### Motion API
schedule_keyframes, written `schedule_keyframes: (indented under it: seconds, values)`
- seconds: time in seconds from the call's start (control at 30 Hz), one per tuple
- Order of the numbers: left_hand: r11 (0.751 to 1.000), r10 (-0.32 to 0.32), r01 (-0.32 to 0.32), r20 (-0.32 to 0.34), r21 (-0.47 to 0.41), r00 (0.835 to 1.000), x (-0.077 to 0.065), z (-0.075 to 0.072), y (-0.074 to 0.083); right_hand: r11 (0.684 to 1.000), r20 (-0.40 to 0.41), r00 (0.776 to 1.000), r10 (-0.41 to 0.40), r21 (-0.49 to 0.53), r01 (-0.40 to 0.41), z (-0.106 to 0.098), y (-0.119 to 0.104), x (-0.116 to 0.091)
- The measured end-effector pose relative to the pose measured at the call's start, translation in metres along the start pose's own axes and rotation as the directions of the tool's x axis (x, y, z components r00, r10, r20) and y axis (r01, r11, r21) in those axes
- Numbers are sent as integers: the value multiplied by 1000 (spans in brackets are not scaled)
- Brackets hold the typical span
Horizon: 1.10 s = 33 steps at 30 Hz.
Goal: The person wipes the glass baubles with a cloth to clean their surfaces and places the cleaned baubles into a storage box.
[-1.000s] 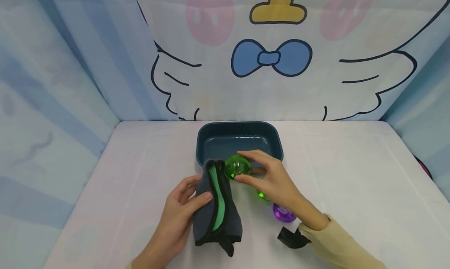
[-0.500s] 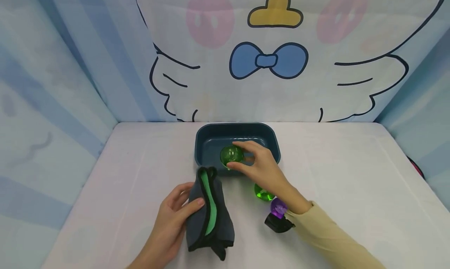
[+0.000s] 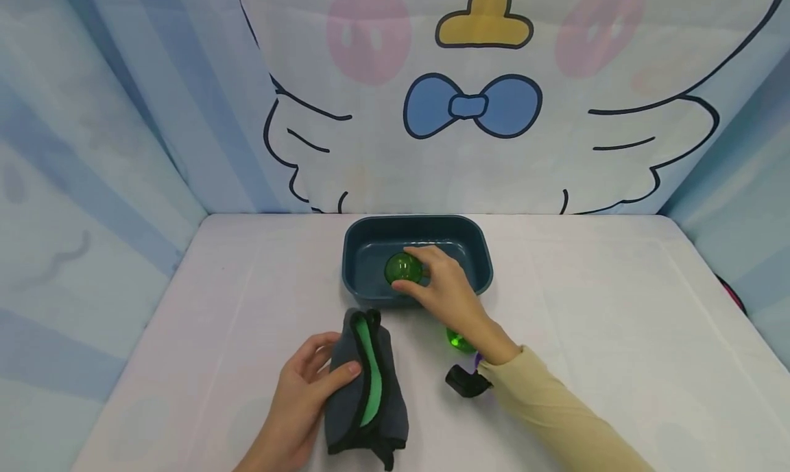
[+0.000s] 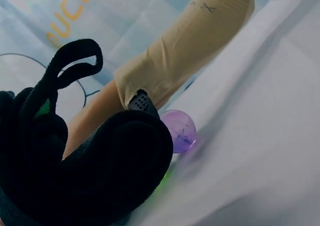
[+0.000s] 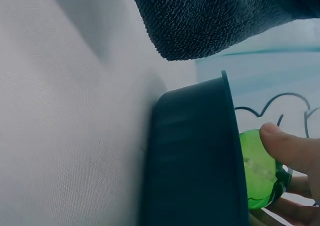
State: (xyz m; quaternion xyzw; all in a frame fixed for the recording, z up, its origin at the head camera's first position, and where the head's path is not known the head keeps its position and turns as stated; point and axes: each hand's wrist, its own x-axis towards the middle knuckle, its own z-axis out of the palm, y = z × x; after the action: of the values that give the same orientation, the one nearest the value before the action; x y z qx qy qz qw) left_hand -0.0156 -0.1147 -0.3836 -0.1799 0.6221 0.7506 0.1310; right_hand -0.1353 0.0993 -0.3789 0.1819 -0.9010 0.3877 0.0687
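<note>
My left hand (image 3: 302, 393) grips a folded dark grey cloth pouch (image 3: 395, 410) with black edging and a green inside, thumb on its near face. The pouch stands just in front of a dark blue rectangular tray (image 3: 367, 249). Over the tray, my right hand (image 3: 450, 290) holds a clear green ball (image 3: 401, 267) between thumb and fingers. In the right wrist view, that green ball (image 5: 256, 168) sits at the level of the tray's rim, partly behind it. The black pouch edge and a loop (image 4: 82, 49) fill much of the left wrist view.
A second green ball (image 3: 459, 341) lies on the white table under my right wrist, partly hidden. Beside it is a purple ball (image 4: 182, 131), mostly covered by the sleeve in the head view. A black device (image 3: 465, 381) hangs at the right cuff. A printed curtain (image 3: 469, 163) stands behind.
My right hand has carried the green ball from beside the pouch's top to over the tray, moving forward and left. My left hand has drawn the pouch back, slightly left.
</note>
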Motion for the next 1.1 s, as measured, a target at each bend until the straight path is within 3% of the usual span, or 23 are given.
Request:
schedule_keyframes:
  seconds: [0.27, 0.63, 0.9, 1.1]
  values:
    - [1000, 13, -13, 13, 12, 1000, 1, 0, -5, 996, 40, 995, 86, -42, -84, 10, 4, 8]
    - [1000, -1, 1, 12, 9, 1000, -2, 0, -8, 976, 113, 972, 204, -105, -192, 20, 2, 17]
    - [1000, -25, 25, -5, 10, 1000, -2, 1, -7, 975, 156, 968, 195, -139, -174, 20, 2, 20]
    - [1000, -29, 29, -4, 3, 1000, -2, 2, -9, 981, 139, 981, 137, -160, -114, 14, 2, 18]
